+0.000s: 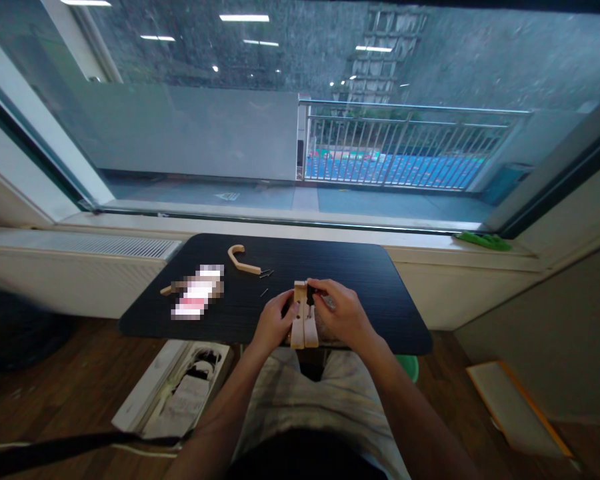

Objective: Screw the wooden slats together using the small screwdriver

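Note:
My left hand [276, 321] is closed on the left side of a pale wooden piece [298, 333] with dark holes, near the front edge of the black table. In my right hand [344, 308] is a small screwdriver [311, 295] with a black handle, pointing down at the right part of the wood. Its tip is too small to make out. A curved wooden hook [238, 259] lies farther back on the table, with a few thin screws [266, 273] by its end.
The black table [350, 260] stands against the window sill. A blurred-out item [198, 293] lies on its left side. An open white box [180, 393] is on the floor at left, and a green bin [408, 367] shows beneath the right edge. A green cloth [483, 241] rests on the sill.

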Demonstrator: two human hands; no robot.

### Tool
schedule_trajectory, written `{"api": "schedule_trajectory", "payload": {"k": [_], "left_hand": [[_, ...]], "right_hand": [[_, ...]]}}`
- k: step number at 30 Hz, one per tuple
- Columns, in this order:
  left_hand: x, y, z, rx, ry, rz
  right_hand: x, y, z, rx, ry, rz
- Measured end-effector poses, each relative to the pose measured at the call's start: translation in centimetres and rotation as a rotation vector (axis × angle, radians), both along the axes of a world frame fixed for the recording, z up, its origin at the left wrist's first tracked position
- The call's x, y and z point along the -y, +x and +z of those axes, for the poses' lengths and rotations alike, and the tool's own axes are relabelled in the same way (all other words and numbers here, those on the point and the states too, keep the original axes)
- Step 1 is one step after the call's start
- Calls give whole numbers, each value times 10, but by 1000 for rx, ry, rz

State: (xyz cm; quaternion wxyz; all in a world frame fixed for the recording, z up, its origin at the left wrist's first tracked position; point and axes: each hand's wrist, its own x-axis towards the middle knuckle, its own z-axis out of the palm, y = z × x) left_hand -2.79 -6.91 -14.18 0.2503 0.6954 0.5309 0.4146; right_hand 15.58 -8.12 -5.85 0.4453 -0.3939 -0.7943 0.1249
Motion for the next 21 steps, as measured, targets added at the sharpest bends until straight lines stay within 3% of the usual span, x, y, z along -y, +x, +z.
{"api": "schedule_trajectory", "payload": {"k": [21], "left_hand": [[1,1,3,-12,8,2]], "right_hand": [[-1,3,-2,10,-22,-35]]}}
